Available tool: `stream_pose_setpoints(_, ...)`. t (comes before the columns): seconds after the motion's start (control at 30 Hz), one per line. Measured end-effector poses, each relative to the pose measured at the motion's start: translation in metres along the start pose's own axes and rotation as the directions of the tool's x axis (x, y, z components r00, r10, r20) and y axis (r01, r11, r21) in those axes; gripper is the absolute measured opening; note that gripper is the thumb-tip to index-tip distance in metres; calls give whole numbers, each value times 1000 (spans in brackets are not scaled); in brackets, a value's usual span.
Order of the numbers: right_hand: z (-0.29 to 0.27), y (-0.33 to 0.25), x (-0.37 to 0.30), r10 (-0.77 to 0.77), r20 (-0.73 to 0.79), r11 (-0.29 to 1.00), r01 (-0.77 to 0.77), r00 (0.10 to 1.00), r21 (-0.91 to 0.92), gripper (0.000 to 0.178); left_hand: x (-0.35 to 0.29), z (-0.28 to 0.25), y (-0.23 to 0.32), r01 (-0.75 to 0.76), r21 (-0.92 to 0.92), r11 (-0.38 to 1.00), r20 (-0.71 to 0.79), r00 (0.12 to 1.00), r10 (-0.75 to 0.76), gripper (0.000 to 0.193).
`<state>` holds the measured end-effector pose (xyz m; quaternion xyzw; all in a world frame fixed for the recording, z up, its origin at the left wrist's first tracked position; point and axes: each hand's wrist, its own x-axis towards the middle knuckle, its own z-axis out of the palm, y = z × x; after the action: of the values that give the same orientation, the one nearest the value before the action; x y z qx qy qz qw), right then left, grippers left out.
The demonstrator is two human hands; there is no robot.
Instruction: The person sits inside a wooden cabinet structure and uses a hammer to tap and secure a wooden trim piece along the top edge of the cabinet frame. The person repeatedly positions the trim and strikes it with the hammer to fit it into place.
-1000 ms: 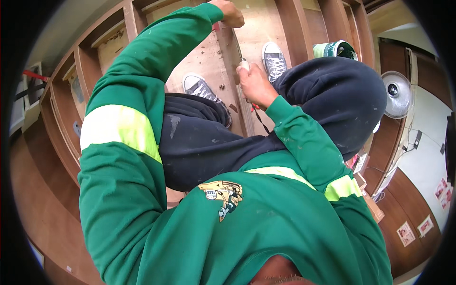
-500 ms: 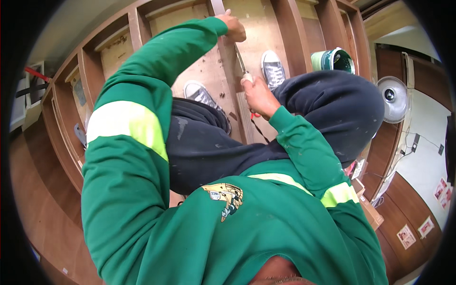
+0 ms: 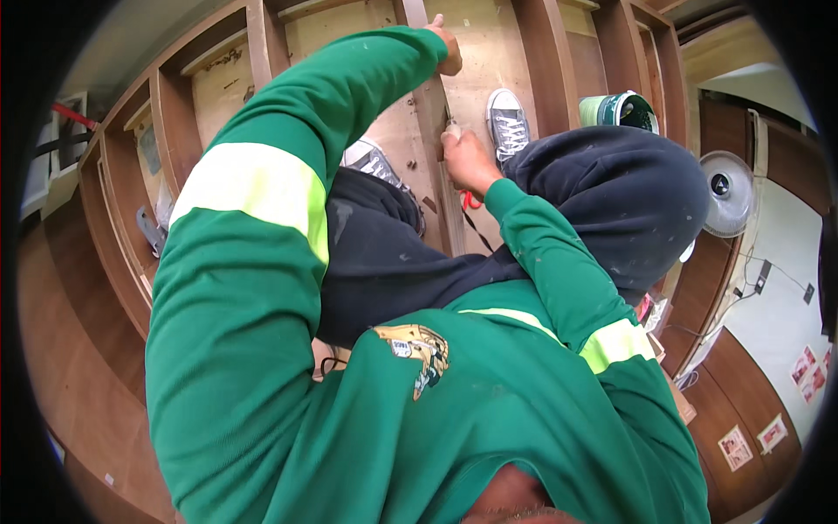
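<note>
In my closed right hand [image 3: 471, 164] is a screwdriver [image 3: 450, 130] with a pale handle; its thin shaft shows only in part, pointing away along the wooden divider [image 3: 432, 118]. My left hand [image 3: 449, 48] is farther off, at the divider's far stretch, thumb stuck out and the other fingers curled. The sleeve and the hand itself hide what those fingers grip. Below my right hand, against the divider, a red-handled thing [image 3: 472, 200] with a dark strap shows in part.
My shoes [image 3: 506, 127] stand on either side of the divider, inside a brown wooden frame [image 3: 546, 61] of several bays. A green and white bucket [image 3: 602, 111] stands by my right knee, with a fan [image 3: 726, 194] farther right. Wood debris lies in the left bays.
My right hand has moved a little farther away, closer to my left hand, and less of the screwdriver's shaft shows. The whole view has shifted slightly.
</note>
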<state>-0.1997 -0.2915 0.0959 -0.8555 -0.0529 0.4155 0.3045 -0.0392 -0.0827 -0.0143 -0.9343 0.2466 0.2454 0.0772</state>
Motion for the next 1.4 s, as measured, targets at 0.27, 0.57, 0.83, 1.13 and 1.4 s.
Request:
stream_pose_setpoints(0.27, -12, 20, -76, -160, 25, 983, 162, 987, -87, 40, -95, -88, 52, -252, -45, 967, 103, 961, 256, 32)
stream_pose_setpoints(0.57, 12, 13, -24, -11, 110, 1000, 10, 994, 8, 53, -35, 33, 12, -67, 108, 992, -39, 997, 71, 68)
stream_pose_setpoints(0.83, -16, 16, -71, -69, -48, 996, 71, 996, 45, 45, -72, -93, 55, -38, -163, 986, 81, 995, 52, 42)
stream_pose_setpoints(1.13, 10, 43, -82, 17, 0, 997, -17, 1000, 72, 42, -91, -85, 75, -227, -14, 974, 190, 956, 225, 36)
stream_pose_setpoints(1.4, 10, 37, -42, 42, 81, 998, -46, 996, 48, 52, -42, -30, 64, -30, -37, 999, 258, 965, 38, 37)
